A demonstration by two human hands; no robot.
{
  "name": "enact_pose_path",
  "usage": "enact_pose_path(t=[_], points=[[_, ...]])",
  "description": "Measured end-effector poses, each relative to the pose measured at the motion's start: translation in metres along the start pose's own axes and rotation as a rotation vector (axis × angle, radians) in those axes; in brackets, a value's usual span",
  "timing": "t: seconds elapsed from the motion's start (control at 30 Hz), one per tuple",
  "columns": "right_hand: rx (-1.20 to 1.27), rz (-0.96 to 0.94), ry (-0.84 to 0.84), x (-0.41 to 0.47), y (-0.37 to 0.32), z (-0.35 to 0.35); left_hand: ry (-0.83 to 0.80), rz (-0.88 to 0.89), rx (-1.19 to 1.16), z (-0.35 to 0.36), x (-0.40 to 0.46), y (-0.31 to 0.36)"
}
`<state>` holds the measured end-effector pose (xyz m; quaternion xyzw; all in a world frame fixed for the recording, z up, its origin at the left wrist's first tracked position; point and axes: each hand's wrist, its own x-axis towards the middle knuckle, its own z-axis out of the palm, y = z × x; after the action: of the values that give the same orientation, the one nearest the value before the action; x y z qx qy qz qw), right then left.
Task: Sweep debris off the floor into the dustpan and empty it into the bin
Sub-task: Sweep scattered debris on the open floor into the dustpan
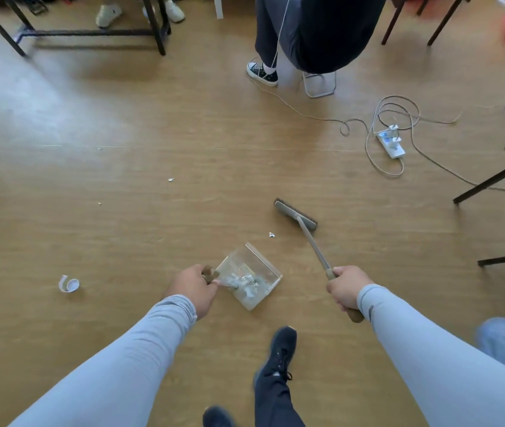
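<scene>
Both hands hide their handles.

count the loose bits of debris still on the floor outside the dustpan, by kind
Small white scraps: 4
Curled white paper strip: 1
Total: 5
The clear dustpan in the left hand already holds scraps; the right hand holds the brush.

Clear dustpan (249, 274) holding white scraps, brush (295, 214) beyond — stray scrap (271, 235) between
</scene>
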<state>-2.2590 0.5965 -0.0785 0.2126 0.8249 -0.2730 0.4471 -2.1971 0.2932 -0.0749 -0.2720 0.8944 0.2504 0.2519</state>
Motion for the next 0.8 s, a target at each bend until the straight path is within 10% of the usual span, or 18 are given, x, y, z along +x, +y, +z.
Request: enact_pose_path(t=[0.17,0.37,0.6,0.8], points=[[-0.205,0.008,-0.109,-0.03,0.037,0.003,0.006,0.0,0.007,0.0,0.025,0.021],[0.143,0.044,-0.149,-0.087,0.087,-0.07,-0.008,-0.005,-0.008,-0.007,0.028,0.02],[-0.252,-0.007,0.028,-0.036,0.041,-0.006,-0.01,-0.011,-0.027,-0.01,0.038,0.02],[-0.087,0.038,-0.246,-0.054,0.045,-0.023,0.003,-0.031,-0.018,-0.015,0.046,0.014]])
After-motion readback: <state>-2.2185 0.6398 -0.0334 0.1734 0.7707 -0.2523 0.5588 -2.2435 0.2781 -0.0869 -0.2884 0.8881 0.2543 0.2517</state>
